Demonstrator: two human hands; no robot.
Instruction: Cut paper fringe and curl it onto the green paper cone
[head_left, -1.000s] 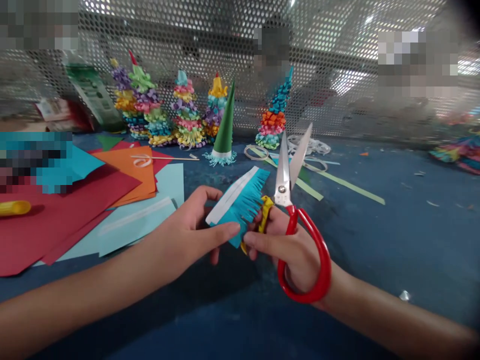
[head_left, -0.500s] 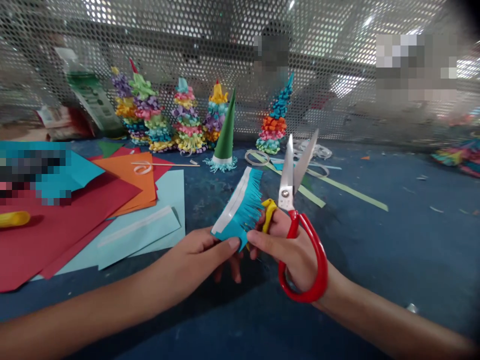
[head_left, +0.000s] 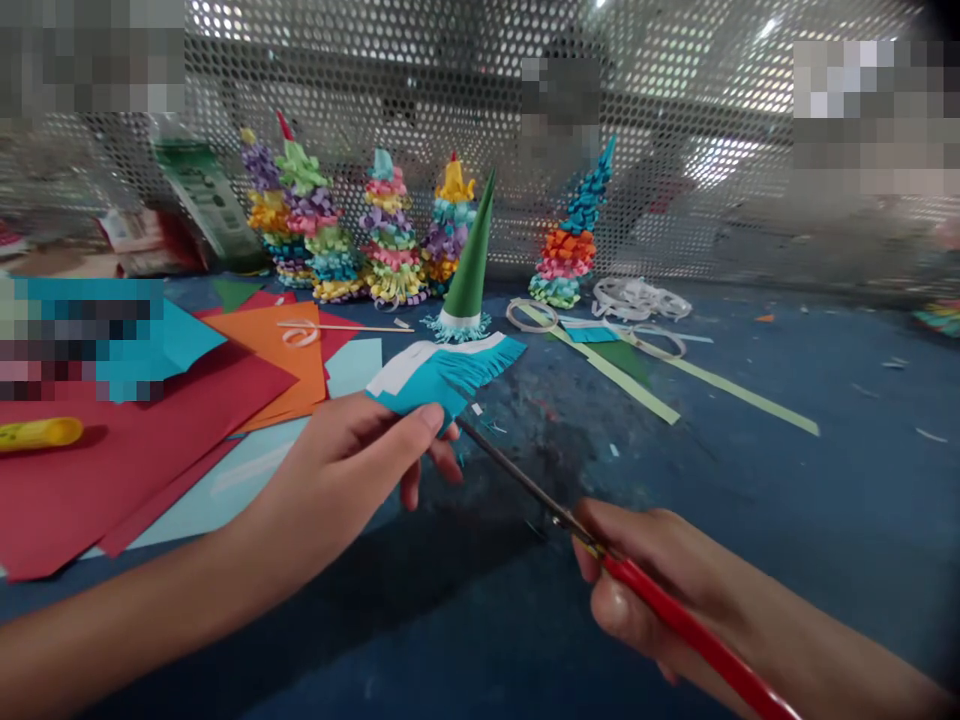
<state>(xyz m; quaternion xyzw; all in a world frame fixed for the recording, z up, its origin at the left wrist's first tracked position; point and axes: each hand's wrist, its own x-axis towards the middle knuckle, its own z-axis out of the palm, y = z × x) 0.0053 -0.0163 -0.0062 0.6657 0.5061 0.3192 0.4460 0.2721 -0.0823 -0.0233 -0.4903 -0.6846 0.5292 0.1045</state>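
Pinches the blue fringed paper (head_left: 442, 375) in the left hand (head_left: 352, 465), with the thumb on top and the other fingers curled underneath, up above the counter (head_left: 787, 490). Slants the paper's long axis from near left to far right, with the white band (head_left: 396, 370) along the far left edge and the cut fringe spread toward the right. Shows plain, uncut blue at the near left end, partly covered by the left thumb. Grips the scissors (head_left: 637, 585) in the right hand (head_left: 652, 555), with the fingers wrapped about the handle end, at the near right of the paper. Aims the blades (head_left: 517, 479) from near right to far left, crosswise to the paper's long axis, with the tip ending close to the paper's near right edge, just beside the left thumb. Cannot tell contact from a narrow gap at that tip, nor judge any spread of the blades, seen edge-on. Has the left hand as the nearer one, directly on the paper; has the right fingers well apart from it, with only the blades bridging the space between. Shows the green cone (head_left: 471, 270) upright just to the far side, with pale fringe around its base, red sheets (head_left: 150, 440) to the left and light green strips (head_left: 637, 380) to the far right.
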